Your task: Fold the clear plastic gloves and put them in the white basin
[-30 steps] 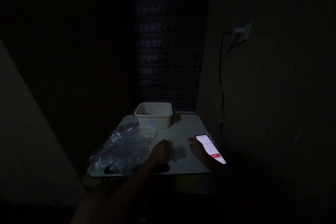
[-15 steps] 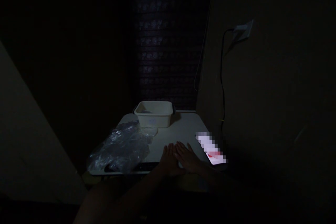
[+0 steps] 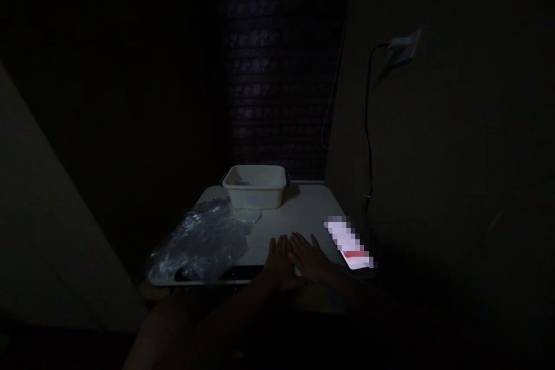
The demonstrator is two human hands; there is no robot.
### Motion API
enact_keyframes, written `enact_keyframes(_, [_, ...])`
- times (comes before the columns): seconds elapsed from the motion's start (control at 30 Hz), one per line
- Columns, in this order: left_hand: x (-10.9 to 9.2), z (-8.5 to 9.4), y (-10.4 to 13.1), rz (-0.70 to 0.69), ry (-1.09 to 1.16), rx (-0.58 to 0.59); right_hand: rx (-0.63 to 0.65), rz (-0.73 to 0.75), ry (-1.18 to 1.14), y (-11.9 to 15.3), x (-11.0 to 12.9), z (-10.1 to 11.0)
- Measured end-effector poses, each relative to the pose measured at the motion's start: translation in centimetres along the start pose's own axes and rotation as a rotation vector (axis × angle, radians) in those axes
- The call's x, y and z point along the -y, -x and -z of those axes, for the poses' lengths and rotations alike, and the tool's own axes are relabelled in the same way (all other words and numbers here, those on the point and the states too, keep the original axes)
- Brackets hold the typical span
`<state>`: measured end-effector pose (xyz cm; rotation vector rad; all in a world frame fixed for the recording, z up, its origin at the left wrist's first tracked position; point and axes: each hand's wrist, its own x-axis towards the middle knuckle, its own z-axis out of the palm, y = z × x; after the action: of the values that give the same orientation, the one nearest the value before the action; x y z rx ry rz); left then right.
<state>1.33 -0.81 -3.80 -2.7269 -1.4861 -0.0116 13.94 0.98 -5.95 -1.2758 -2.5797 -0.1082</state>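
Note:
Dim light covers the scene. My left hand lies flat at the front of the white table, fingers stretched away from me. Beside it, my right hand also rests flat, its fingertips close to or touching those of the left; I cannot tell which. Nothing shows in either hand. A crumpled clear plastic bag spreads over the table's left side. To the right of my right hand lies a phone with a lit, blurred screen.
A cream plastic tub with dark handles stands at the table's far side, something pale inside. A black cable runs down the right wall from an outlet. A dark blind hangs behind. My bare leg is at lower left.
The view has shifted very slightly. Both hands, the bag, the tub and the phone keep their places.

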Motion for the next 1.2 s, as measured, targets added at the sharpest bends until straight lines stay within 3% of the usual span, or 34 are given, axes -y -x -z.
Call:
enact_keyframes(0.13, [-0.1,0.3,0.1,0.013,-0.024,0.027,0.018,-0.026,0.009,-0.2,0.0,-0.2])
enact_keyframes(0.37, [0.2,-0.5,0.3,0.049,-0.026,-0.036,0.006,-0.059,0.016,0.2,-0.3,0.5])
enact_keyframes(0.63, [2.8,0.4,1.1,0.214,-0.026,-0.019,-0.029,-0.094,0.063,0.3,-1.1,2.0])
enact_keyframes(0.87, [1.0,0.7,0.6,-0.026,-0.028,-0.124,-0.030,-0.036,0.036,-0.3,-0.2,1.6])
enact_keyframes(1.03, [0.1,-0.2,0.3,-0.058,0.000,-0.095,0.035,0.025,0.044,0.1,-0.1,0.5])
enact_keyframes(1.2, [0.3,-0.2,0.4,-0.063,0.029,-0.063,0.049,0.033,0.064,0.1,-0.2,0.7])
